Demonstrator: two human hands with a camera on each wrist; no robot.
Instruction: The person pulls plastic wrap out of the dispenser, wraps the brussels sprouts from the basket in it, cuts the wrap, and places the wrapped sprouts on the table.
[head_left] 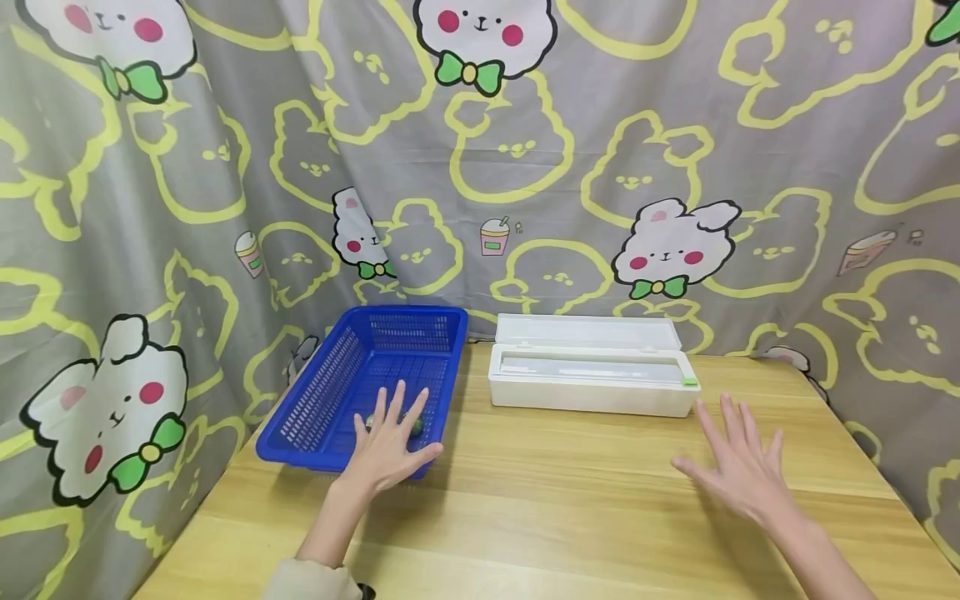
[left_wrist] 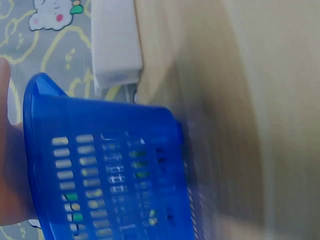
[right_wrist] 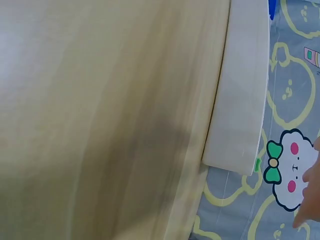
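Observation:
My left hand [head_left: 386, 450] hovers with spread fingers over the near end of a blue plastic basket [head_left: 300, 446]. Behind those fingers, small green items [head_left: 417, 425] lie in the basket, mostly hidden; their kind is not clear. On the right, my right hand [head_left: 742, 475] is held above the table, fingers spread and holding nothing. Nearest to it is a long white box [head_left: 592, 395] with its clear lid [head_left: 588, 332] raised at the back. In the left wrist view, part of the left hand [left_wrist: 12, 175] shows beyond the rim of the slatted basket [left_wrist: 110, 120].
A wooden table [head_left: 555, 508] carries the basket at left and the box at centre back. The box has a small green piece [head_left: 689, 381] at its right front corner. Behind and at both sides hangs a grey curtain [head_left: 420, 158] with cartoon prints.

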